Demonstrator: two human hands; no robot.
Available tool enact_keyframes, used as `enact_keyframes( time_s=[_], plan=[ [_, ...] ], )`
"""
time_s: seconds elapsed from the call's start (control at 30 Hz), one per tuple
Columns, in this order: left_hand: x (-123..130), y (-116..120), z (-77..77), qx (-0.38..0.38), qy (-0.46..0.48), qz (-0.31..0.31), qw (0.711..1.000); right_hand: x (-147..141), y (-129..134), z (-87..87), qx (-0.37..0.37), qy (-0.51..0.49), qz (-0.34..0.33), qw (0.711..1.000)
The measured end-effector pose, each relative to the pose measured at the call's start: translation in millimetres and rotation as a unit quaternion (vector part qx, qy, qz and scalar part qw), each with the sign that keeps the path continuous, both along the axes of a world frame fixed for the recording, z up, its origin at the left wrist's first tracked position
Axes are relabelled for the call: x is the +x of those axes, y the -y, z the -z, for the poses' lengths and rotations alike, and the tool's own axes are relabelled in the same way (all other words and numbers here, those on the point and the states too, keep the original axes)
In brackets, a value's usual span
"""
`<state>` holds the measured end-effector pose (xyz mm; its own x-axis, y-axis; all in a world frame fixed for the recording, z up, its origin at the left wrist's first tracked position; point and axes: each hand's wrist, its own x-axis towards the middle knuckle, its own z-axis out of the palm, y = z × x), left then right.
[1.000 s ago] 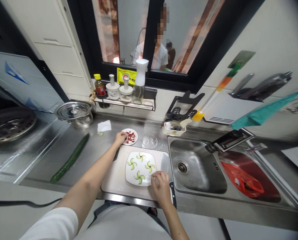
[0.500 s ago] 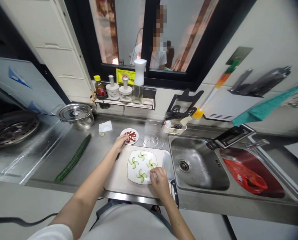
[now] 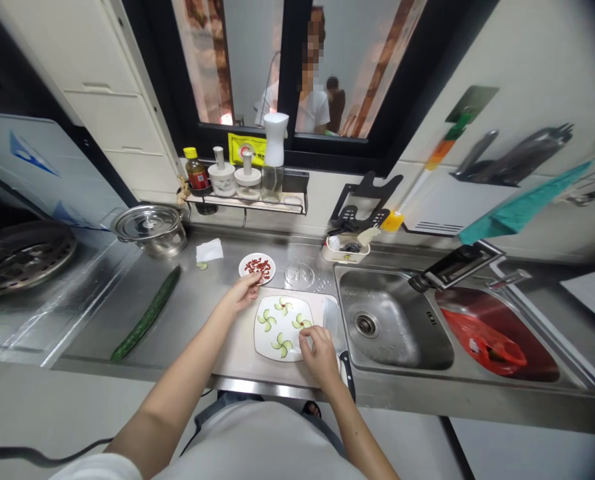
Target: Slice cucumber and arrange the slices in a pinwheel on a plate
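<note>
Plate (image 3: 264, 347): white, squarish with rounded corners, thin dark line at the rim. Lies on the pale board (image 3: 237, 367), in front of the person. It carries four cucumber pinwheels, curved blades of light green flesh with darker skin edges: far pinwheel (image 3: 284, 306), left pinwheel (image 3: 266, 321), near pinwheel (image 3: 282, 345), right pinwheel (image 3: 302, 321). Red shows at the centres of the far and right ones; the left and near ones look green throughout.

Dish (image 3: 243, 263): small, round, white, just beyond the board; small dark-red bits (image 3: 258, 265) scattered across it.

Left hand (image 3: 247, 292): fingers together, tips at the dish's near edge; contact or grip on a bit cannot be told.

Right hand (image 3: 320, 350): over the plate's right edge, thumb and forefinger drawn together by the right pinwheel; anything between them too small to tell. Knife (image 3: 347, 377) alongside, at the board's right edge.

Labels: yellow packet (image 3: 237, 147) on the shelf, round emblem and dark lettering, illegible. Yellow-capped bottle (image 3: 196, 170), red label, illegible. Panel (image 3: 7, 180) at far left, blue angular mark.
</note>
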<state>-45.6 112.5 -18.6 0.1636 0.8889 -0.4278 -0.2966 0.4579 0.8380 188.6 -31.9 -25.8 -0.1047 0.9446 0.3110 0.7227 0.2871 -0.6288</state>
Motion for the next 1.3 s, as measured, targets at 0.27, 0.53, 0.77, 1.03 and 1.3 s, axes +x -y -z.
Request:
enact_keyframes(
  time_s=[0.27, 0.53, 0.77, 1.03, 1.3],
  plan=[
    [31, 64, 10.8, 0.096, -0.138, 0.108, 0.98, -6, -9, -1.5, -0.042, -0.021, -0.01, 0.999],
    [32, 80, 9.7, 0.162, -0.221, 0.15, 0.95, -11, -21, -1.1, -0.035, 0.005, -0.054, 0.998],
    [33, 92, 5.4, 0.216, -0.305, 0.194, 0.907, -15, -29, -4.3, -0.026, 0.051, -0.107, 0.993],
    [34, 102, 11.8, 0.231, -0.334, 0.226, 0.885, -15, -21, -2.4, -0.033, 0.058, -0.139, 0.988],
    [36, 110, 20.4, 0.213, -0.401, 0.201, 0.868, -15, -16, 11.9, -0.051, 0.103, -0.122, 0.986]
  ],
)
